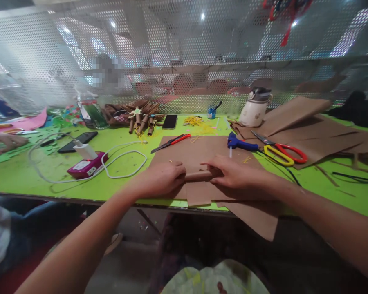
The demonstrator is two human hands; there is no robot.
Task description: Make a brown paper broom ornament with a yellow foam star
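Pale cloth (214, 277) is seen lowest in the view, below the table (116, 179) edge. Just above it, a paper roll (199, 176) is lain across a brown sheet (199, 151), close to the near edge of the table. The left hand (164, 177) and the right hand (230, 173) are both closed over the roll, fingers curled on top, one at each end.

Part of the sheet is hung over the table edge, so it is judged that the paper could slide off, or the roll could become loose or crooked, if the two hands are not pressed equally. A glue gun (242, 143) is laid on the far side of the sheet; a drip from it could mark the paper.

No brand or writing can be read; the label on the pink box (87, 165) is too small
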